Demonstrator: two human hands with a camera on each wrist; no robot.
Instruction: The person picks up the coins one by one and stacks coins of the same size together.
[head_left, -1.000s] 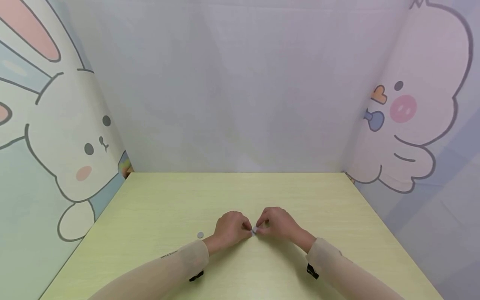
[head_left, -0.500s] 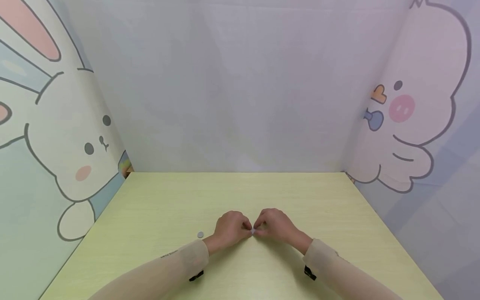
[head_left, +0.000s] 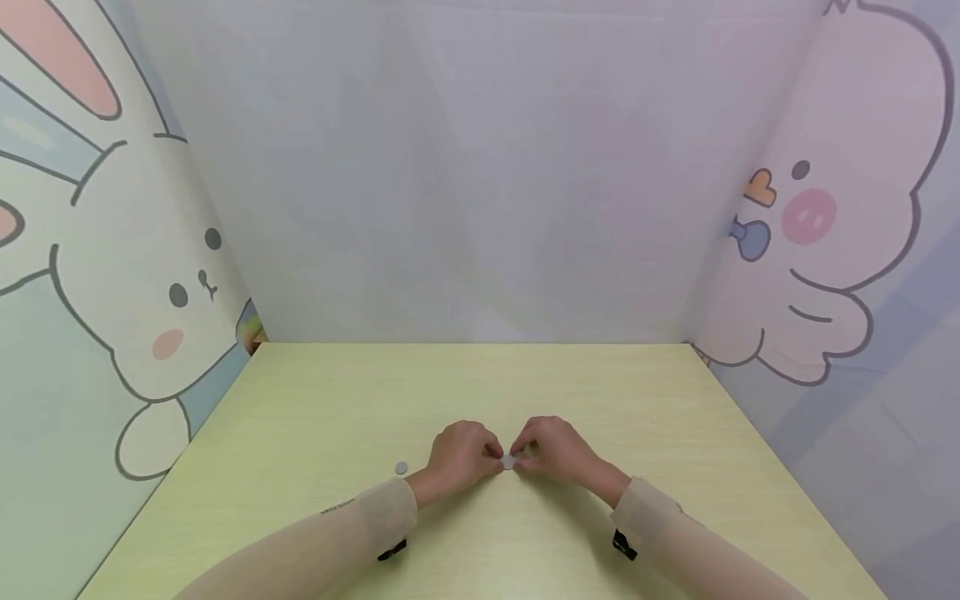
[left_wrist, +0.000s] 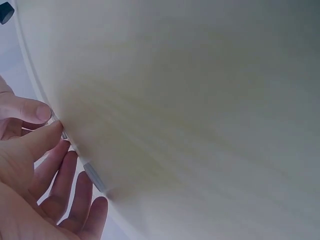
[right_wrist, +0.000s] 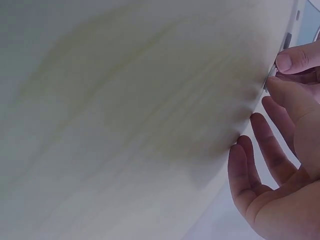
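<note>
Near the middle of the table, a small round grey disc [head_left: 508,462] lies between the fingertips of both hands. My left hand [head_left: 462,457] pinches its left edge with thumb and index finger. From the other side, my right hand [head_left: 558,450] holds its right edge the same way. Each wrist view shows the disc edge-on, as a thin grey strip at the tabletop, partly covered by the fingertips. Whether it is one disc or a stack cannot be told. A second grey disc [head_left: 401,468] lies flat to the left of the left hand.
The pale yellow tabletop [head_left: 360,392] spreads around both hands. A light curtain [head_left: 480,175] stands along its back edge. Printed cloth panels with a rabbit [head_left: 135,317] and a chick [head_left: 840,275] stand at the left and right sides.
A tilted disc in the right fingers has come down flat at the left fingertips, over the piece held there. The right hand shifted slightly left, then back right; the left stayed put.
</note>
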